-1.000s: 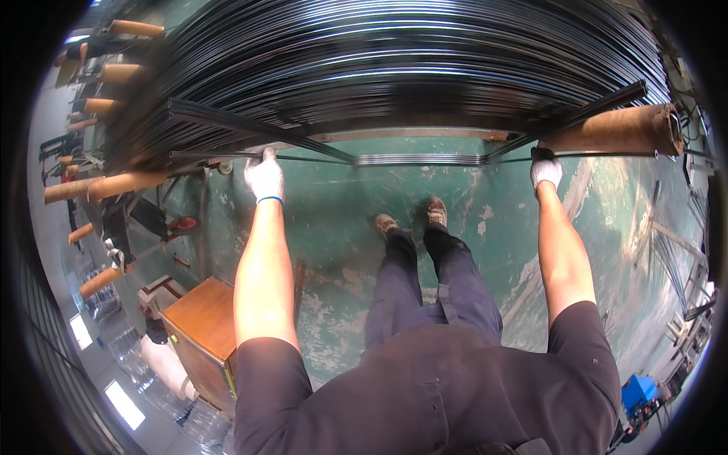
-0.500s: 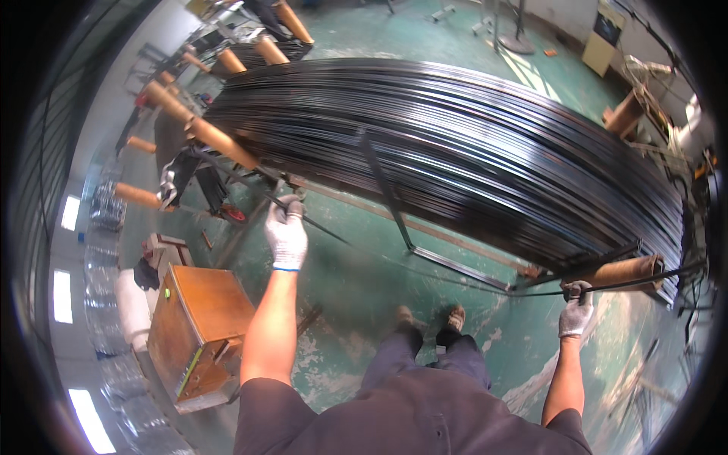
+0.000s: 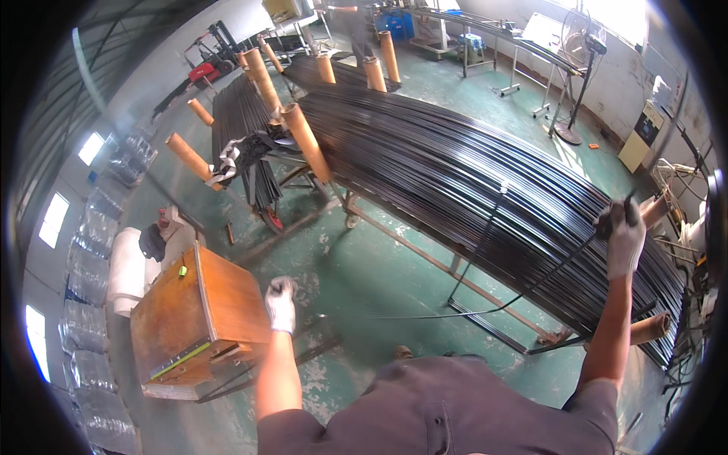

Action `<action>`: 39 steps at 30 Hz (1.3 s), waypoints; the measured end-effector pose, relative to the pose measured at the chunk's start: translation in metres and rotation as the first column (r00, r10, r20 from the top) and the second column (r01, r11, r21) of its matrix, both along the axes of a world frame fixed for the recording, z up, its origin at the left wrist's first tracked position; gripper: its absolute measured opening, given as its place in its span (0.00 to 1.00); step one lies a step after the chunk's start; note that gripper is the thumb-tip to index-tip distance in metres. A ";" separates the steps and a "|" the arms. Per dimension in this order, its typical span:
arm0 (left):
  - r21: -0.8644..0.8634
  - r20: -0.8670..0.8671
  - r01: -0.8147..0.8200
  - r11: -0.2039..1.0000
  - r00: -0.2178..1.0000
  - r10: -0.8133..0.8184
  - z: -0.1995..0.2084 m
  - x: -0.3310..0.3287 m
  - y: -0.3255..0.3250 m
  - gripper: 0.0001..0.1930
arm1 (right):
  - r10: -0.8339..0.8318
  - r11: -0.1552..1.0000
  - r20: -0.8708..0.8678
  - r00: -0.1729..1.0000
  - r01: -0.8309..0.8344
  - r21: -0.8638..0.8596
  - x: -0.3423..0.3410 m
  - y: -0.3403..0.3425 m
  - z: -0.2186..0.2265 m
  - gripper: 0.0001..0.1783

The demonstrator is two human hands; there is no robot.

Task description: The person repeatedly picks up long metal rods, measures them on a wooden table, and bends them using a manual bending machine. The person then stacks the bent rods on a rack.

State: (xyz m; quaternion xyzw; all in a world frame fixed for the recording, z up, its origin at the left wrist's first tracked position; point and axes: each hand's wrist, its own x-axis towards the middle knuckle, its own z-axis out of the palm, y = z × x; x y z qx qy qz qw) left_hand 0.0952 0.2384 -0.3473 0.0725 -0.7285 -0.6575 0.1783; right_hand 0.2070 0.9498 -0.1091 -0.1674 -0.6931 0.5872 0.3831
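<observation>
With both gloved hands, left hand (image 3: 280, 302) and right hand (image 3: 625, 235), clamping one thin black rod (image 3: 485, 309), its springy length is risking whipping loose or snagging the rod stack (image 3: 470, 174).

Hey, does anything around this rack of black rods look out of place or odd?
One thin black rod sags off the bundle of rods, bowed between the gloved right hand and left hand. A crumpled cloth hangs on the far rack.

The long black metal rods (image 3: 470, 182) stacked on the rack look smooth and glossy, catching streaks of light. The white knitted cloth gloves on the left hand (image 3: 280, 303) and the right hand (image 3: 626, 239) look matt and soiled. The brown wooden box (image 3: 201, 318) looks worn and dull. The green painted concrete floor (image 3: 364, 265) is scuffed and patchy.
</observation>
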 end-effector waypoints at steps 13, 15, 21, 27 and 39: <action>0.280 0.217 -0.651 0.705 0.759 0.614 0.084 -0.001 -0.192 0.07 | 0.395 0.896 -0.176 0.902 -0.336 0.290 -0.319 -0.261 0.088 0.15; 0.275 0.256 -0.644 0.714 0.765 0.591 0.094 -0.005 -0.221 0.11 | 0.479 0.855 -0.083 0.874 -0.443 0.268 -0.355 -0.286 0.028 0.15; 0.038 0.219 -0.871 0.489 0.485 0.847 0.098 -0.030 -0.301 0.10 | 0.519 0.795 0.359 0.776 -0.592 0.131 -0.414 -0.367 -0.238 0.17; 0.162 0.168 -0.949 0.271 0.297 0.940 0.128 -0.026 -0.318 0.08 | 0.734 0.641 0.273 0.622 -0.767 0.024 -0.540 -0.500 -0.260 0.19; 0.268 0.396 -0.940 -0.211 -0.092 0.914 0.010 0.083 -0.355 0.08 | 0.942 -0.041 0.337 0.003 -0.991 0.124 -0.694 -0.843 -0.217 0.14</action>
